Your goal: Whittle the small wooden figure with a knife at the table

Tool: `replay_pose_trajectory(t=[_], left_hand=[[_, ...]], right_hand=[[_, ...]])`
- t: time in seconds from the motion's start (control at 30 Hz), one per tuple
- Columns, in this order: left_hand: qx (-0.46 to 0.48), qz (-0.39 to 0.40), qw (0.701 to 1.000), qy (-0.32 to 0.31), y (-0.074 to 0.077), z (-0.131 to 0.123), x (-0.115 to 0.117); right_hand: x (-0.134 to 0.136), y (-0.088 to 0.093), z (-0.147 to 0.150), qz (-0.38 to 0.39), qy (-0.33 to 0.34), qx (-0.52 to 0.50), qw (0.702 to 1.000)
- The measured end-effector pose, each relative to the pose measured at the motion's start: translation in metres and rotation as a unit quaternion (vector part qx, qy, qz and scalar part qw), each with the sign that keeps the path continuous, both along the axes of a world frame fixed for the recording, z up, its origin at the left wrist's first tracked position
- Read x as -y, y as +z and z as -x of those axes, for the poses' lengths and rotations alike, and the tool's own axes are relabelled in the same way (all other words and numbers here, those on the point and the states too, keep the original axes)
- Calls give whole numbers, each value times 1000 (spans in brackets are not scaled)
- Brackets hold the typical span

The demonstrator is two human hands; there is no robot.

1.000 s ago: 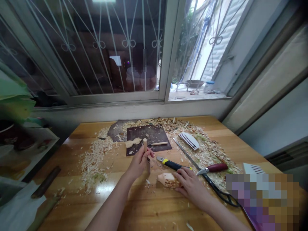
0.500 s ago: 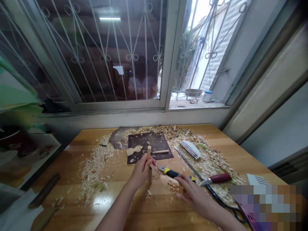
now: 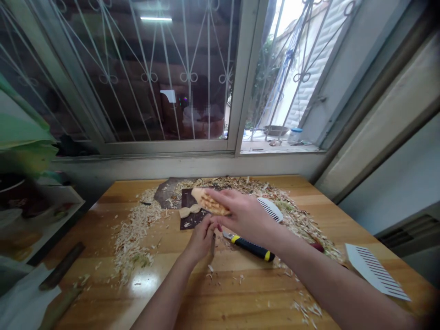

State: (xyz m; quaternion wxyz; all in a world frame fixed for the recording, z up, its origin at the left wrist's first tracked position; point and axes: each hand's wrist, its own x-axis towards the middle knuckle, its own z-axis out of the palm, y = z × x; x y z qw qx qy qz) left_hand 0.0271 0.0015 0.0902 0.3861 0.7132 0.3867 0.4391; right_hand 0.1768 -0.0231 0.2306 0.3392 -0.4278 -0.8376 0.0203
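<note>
My right hand is closed round a pale piece of wood with a rough, brown-pitted face. It is raised above the table, over my left hand. The left is closed on an upright wood-handled tool. Its handle is now hidden behind the right hand and the wood, and a slim part shows below the fingers. A small waisted wooden carving lies just beyond, on a dark sheet. Near the right wrist lies a black and yellow utility knife.
Wood shavings ring the work area on the wooden table. White slotted pieces lie to the right, one among shavings. A dark red handle shows past my forearm. A dark stick lies at left.
My right hand has lifted the piece of wood up and left from low over the table to above the left hand. The left hand keeps its hold, nearly in place. The pixelated patch at lower right has gone.
</note>
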Motion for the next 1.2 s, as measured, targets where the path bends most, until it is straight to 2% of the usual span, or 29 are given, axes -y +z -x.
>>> replay_pose_trajectory(t=[0.07,0.2,0.27,0.33,0.4,0.57,0.7,0.8,0.87,0.93,1.03,1.1,1.2], left_hand=[[2,1,1000,-3,0,0,0],[13,17,1000,-16,0,1,0],[28,19,999,-3,-2,1,-1],[47,20,999,10,-5,0,-2],[64,23,998,10,-5,-1,-2],[81,30,996,-14,2,-2,0],[81,34,996,2,2,-1,1],[82,27,996,12,-2,0,0],[88,23,996,13,-3,0,0],[90,23,996,9,-3,0,0],[87,26,996,5,-5,-1,-1],[84,29,996,17,-8,-2,-2],[92,29,995,40,-10,-4,-3]], right_hand=[[-3,-1,4,35,-1,34,999],[-4,-1,3,-56,-12,-102,993],[-4,-3,3,-48,-4,-67,997],[-3,-5,4,2,2,18,1000],[-3,-4,6,25,-7,44,999],[-3,10,5,-38,-24,-85,995],[-3,1,6,-78,-17,-129,988],[-5,-10,9,-28,-23,-42,998],[-6,-10,11,16,-34,28,999],[-6,-5,11,9,-38,11,999],[-6,5,13,-63,-29,-92,993],[-6,7,15,-64,-17,-61,996],[-7,4,17,5,-9,51,999]])
